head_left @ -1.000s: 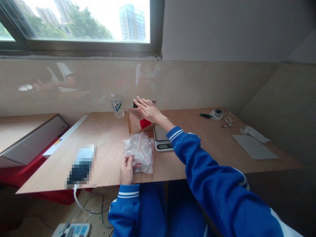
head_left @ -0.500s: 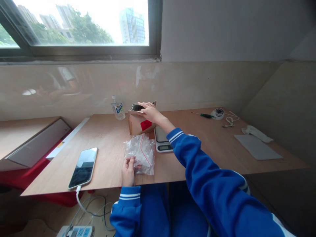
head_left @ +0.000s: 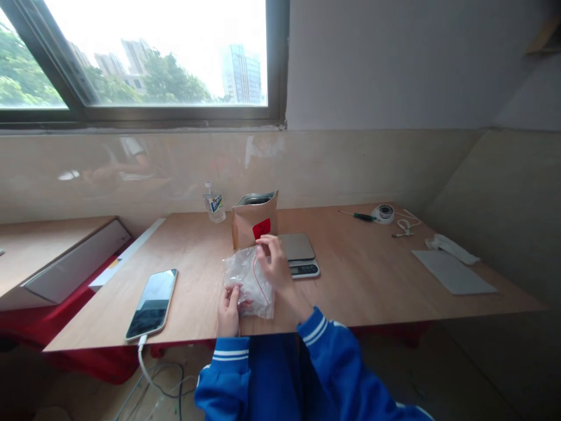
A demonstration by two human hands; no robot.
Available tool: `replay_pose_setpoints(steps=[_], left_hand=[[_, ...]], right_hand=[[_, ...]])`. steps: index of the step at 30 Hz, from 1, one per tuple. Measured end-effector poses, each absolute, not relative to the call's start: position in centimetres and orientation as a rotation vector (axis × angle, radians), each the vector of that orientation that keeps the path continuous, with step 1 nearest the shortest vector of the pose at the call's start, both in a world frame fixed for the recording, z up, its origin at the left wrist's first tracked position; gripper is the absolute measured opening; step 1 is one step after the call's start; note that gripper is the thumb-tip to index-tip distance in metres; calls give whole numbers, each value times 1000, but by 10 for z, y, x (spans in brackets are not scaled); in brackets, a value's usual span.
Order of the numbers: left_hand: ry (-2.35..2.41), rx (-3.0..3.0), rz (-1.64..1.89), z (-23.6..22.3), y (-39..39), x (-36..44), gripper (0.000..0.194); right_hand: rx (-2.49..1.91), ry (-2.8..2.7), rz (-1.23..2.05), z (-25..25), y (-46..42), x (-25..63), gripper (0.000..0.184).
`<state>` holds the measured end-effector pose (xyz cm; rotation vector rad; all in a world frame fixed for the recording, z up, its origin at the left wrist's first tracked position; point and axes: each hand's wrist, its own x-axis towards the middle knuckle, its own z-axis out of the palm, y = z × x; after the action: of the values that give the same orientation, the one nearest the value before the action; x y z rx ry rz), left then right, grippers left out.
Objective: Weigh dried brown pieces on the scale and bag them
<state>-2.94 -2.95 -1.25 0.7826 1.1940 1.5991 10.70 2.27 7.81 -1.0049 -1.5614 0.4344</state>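
Note:
A clear plastic zip bag [head_left: 248,279] with a red seal line lies near the front edge of the wooden table [head_left: 350,275]. My left hand [head_left: 228,313] pinches its near left corner. My right hand [head_left: 276,264] has its fingers curled on the bag's top right edge, closed on the plastic. Just behind the bag stands an open brown paper pouch [head_left: 255,220] with a red label. To the right of the pouch sits a small digital scale [head_left: 299,253].
A phone [head_left: 153,302] lies face up at the front left, its cable hanging off the edge. A small bottle [head_left: 214,204] stands at the back by the wall. A screwdriver [head_left: 357,216], a round device [head_left: 384,212], a grey sheet [head_left: 452,271] and white cloth [head_left: 449,247] lie at the right.
My right hand left the top of the brown pouch and came back toward me onto the plastic bag. My left hand stayed on the bag's corner. The view tilted up a little.

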Motion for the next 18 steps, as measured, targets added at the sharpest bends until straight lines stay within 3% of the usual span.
replay_pose_setpoints(steps=[5,11,18], left_hand=[[1155,949,1502,6,-44,-27,47],[1133,1144,1247,41,-56,-35,49],[1160,1107,1331,49,-60,-26,56]], right_hand=[[-1035,-1000,1100,28,-26,85,60],[-976,-679,1041,33,-46,131,62],[-1015,-740,1029,34,-47,154,50]])
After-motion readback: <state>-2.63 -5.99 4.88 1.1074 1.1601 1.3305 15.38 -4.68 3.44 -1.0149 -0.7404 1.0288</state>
